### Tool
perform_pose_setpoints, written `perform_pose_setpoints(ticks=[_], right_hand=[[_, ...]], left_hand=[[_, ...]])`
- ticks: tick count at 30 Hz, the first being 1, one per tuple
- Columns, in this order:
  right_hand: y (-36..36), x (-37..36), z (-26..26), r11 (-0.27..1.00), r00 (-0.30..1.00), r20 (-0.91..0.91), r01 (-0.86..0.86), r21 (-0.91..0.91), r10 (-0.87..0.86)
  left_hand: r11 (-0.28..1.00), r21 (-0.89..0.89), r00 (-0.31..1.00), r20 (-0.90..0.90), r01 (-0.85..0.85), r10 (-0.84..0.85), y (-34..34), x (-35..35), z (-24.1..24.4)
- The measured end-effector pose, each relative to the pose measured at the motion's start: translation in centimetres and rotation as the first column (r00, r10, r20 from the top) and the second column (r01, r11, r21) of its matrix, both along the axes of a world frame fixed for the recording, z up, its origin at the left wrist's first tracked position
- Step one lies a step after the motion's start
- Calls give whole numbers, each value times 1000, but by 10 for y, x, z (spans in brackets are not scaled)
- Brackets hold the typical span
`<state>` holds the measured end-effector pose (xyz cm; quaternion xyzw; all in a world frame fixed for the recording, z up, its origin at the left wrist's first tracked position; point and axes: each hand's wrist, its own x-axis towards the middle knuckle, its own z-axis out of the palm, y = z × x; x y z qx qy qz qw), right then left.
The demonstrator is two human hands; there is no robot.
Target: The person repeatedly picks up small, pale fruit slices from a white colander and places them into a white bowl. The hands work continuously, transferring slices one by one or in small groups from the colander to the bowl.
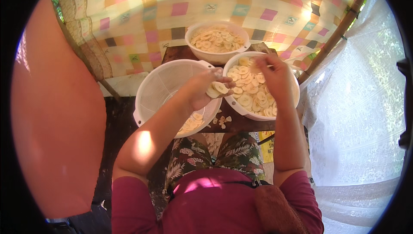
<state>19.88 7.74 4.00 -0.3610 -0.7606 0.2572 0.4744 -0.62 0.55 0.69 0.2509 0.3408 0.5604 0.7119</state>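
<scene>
Several round, pale banana slices (216, 89) rest in my left hand (201, 88), palm turned up and fingers curled around them. That hand is above the right side of a white plastic colander (158, 79), which has a small heap of slices (193, 122) at its near side. My right hand (274, 72) hovers over a second white colander (240, 110), filled with a thick layer of banana slices (253, 88). Its fingertips are bent together and blurred by motion; whether they pinch a slice is unclear. Behind both stands a third colander (209, 57), also full of slices.
The colanders stand on a dark wooden table (248, 126), with banana scraps (222, 121) near its front edge. A patterned plastic sheet (180, 8) hangs behind, an orange sheet (61, 121) left, a white lacy sheet (355, 121) right. A pole (335, 30) slants at the right.
</scene>
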Motion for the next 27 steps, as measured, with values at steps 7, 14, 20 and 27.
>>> perform_pose_setpoints(ticks=[7,14,20,27], right_hand=[[-28,-10,-12,974,969,180,-193,117,170],[-55,-25,-20,955,942,210,-284,81,262],[-62,-29,-20,937,931,346,-217,274,115],[-43,-22,-25,970,983,83,-178,168,166]], left_hand=[[996,82,983,184,-37,22,-12,-6,1],[986,159,998,25,55,-59,-23,-6,1],[986,155,998,15,61,-64,-28,-8,-1],[988,145,994,94,46,-60,-22,-4,-5]])
